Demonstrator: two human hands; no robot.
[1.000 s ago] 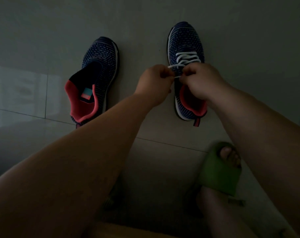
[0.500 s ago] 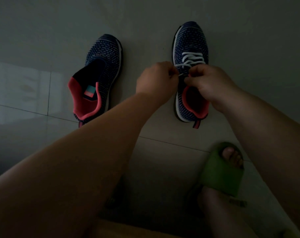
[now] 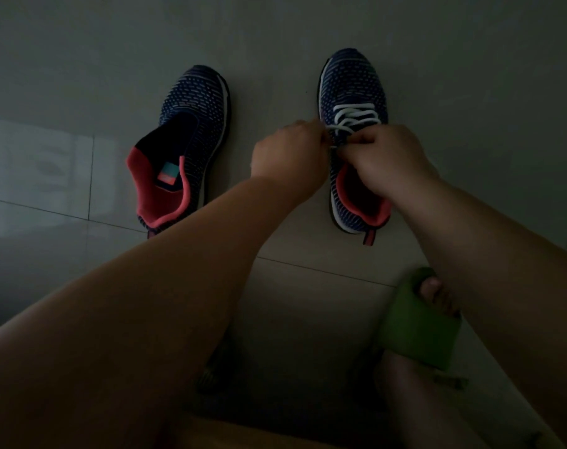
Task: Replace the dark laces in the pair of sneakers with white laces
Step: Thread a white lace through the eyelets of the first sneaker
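Observation:
Two dark blue knit sneakers with pink linings stand toe-away on the tiled floor. The right sneaker (image 3: 350, 82) carries a white lace (image 3: 356, 115) crossed through its front eyelets. My left hand (image 3: 291, 157) and my right hand (image 3: 382, 160) meet over its tongue, each pinching a part of the white lace near the upper eyelets. The lace ends are hidden by my fingers. The left sneaker (image 3: 194, 124) lies apart to the left with no lace showing on it.
My foot in a green slide sandal (image 3: 418, 322) rests on the floor at the lower right, below the right sneaker. Grey floor tiles (image 3: 48, 157) with pale reflections spread to the left. The scene is dim.
Both hands stay on the white lace over the right sneaker, with small finger movements. The camera view has drifted a little.

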